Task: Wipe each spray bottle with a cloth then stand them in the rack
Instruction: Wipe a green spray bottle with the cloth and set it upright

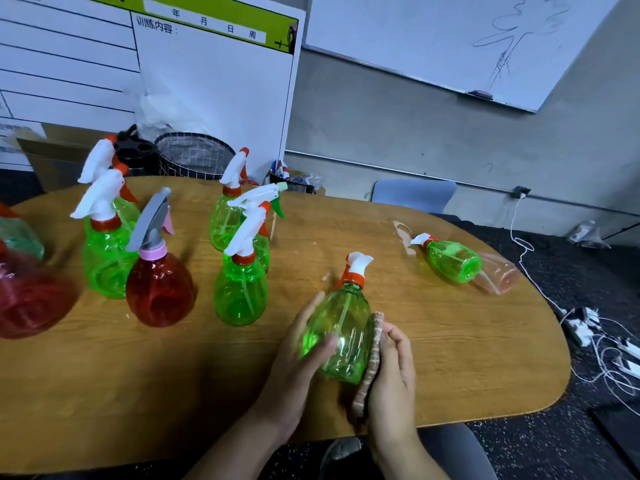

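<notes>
Green spray bottle [341, 332]: near-centre above counter [450, 341], clamped in my left hand [298, 355]; right hand [393, 372] presses cloth [372, 362] against it. Likely empty, light, slick plastic; hold by body.

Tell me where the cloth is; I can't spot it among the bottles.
In the head view, the cloth is low and right of centre, pressed by the right hand against the green bottle that the left hand holds.

Upright bottles [239, 258] crowd the table [433, 358] from nine to twelve o'clock (tight gaps); two lying bottles [453, 259] block two o'clock; three o'clock lies bare.
</notes>
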Demonstrator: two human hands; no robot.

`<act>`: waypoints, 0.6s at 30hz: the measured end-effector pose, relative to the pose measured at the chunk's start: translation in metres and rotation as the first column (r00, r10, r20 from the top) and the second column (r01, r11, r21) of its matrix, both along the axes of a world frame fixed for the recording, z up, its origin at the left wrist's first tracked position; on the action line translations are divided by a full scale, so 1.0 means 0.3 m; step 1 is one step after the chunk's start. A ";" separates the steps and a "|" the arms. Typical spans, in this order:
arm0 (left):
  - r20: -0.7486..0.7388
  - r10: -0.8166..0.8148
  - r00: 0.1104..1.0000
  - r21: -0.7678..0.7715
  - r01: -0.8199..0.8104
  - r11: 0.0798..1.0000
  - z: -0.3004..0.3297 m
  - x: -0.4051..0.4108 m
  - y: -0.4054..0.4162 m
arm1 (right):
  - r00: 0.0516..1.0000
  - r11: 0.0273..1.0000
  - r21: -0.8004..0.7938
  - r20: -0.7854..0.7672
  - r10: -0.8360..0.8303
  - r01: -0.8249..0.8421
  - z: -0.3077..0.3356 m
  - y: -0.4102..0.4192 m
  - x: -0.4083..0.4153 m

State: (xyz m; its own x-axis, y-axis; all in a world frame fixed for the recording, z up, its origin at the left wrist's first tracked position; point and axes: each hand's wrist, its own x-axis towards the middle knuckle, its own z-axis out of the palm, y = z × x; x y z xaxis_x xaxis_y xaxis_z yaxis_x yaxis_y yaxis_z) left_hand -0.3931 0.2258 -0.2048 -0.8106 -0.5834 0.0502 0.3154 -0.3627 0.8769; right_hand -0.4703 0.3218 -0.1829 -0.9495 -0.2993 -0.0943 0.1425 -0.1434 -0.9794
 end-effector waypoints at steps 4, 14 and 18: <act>-0.002 -0.028 1.000 -0.008 0.028 1.000 -0.004 -0.007 0.002 | 0.987 0.999 0.026 -0.160 -0.015 0.019 0.035 0.012 -0.029; -0.003 0.072 0.997 0.008 -0.072 0.997 -0.012 -0.019 -0.002 | 0.791 0.959 0.277 -0.573 0.216 -0.061 0.071 0.005 -0.093; 0.024 0.037 0.999 0.003 -0.037 0.999 -0.020 -0.019 0.000 | 0.584 0.903 0.430 -0.735 0.344 0.011 0.164 -0.035 -0.168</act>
